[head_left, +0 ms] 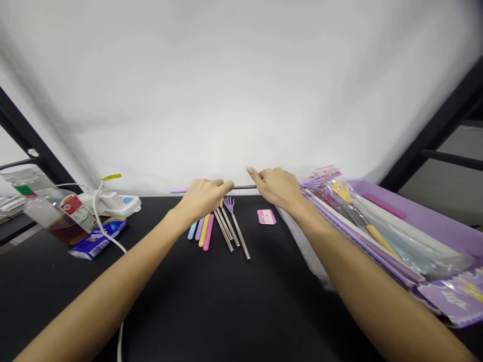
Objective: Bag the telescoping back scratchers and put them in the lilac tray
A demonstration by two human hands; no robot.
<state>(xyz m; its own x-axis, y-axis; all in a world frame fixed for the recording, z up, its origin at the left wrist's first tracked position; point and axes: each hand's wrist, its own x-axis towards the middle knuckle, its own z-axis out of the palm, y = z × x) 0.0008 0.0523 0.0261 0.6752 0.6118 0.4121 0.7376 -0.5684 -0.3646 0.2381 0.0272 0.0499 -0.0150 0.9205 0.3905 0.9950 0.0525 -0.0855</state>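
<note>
**Left hand (204,197) and right hand (277,188) hold a steel back scratcher (243,187) level**

From the head view, the left fingers (222,186) wrap the shaft and the right fingers (253,174) pinch its far end, above the black table (226,311). Pastel-handled scratchers (221,226) lie just below; a purple tray (426,216) sits right.

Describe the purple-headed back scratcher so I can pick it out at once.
On the black table, look below the metal rod held between the left hand and right hand. Left of the pink card, metal-shafted back scratchers lie side by side. Yours is the rightmost, with a purple claw head; its neighbour's is yellow.
</note>
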